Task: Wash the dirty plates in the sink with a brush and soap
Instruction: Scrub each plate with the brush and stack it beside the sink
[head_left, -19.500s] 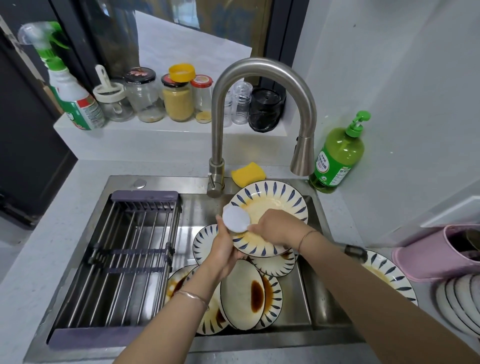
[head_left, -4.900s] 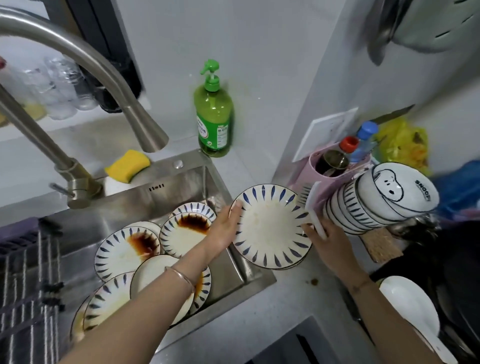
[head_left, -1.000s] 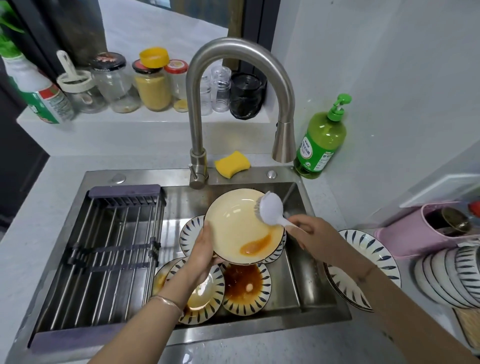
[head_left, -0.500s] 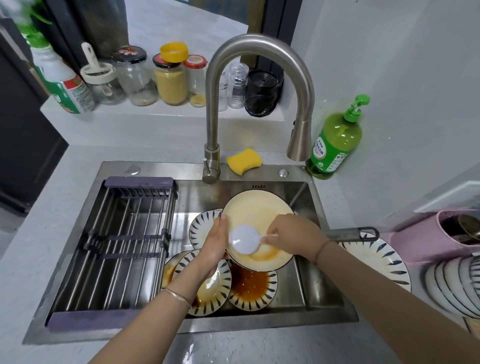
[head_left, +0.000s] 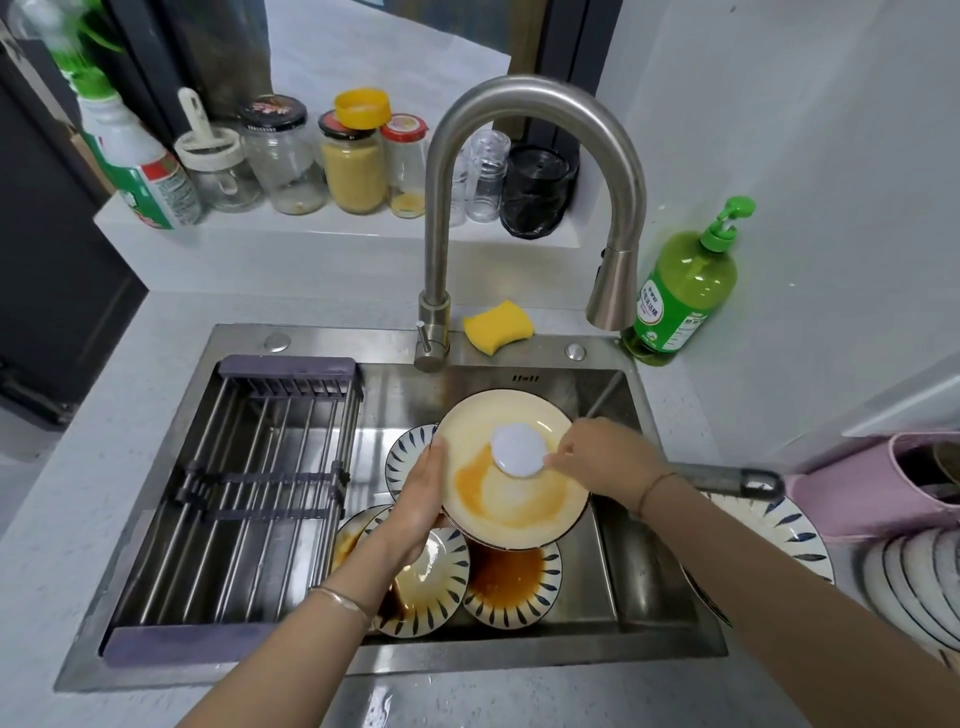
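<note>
Two grips: left hand (head_left: 421, 501) clasps the tilted cream ceramic plate (head_left: 524, 501) by its rim, steadying it; right hand (head_left: 597, 462) holds the white round-headed brush (head_left: 517, 449) against it.

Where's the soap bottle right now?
In the head view, the soap bottle stands upright on the counter at the back right corner of the sink, just right of the faucet head, with the sponge further left.
</note>
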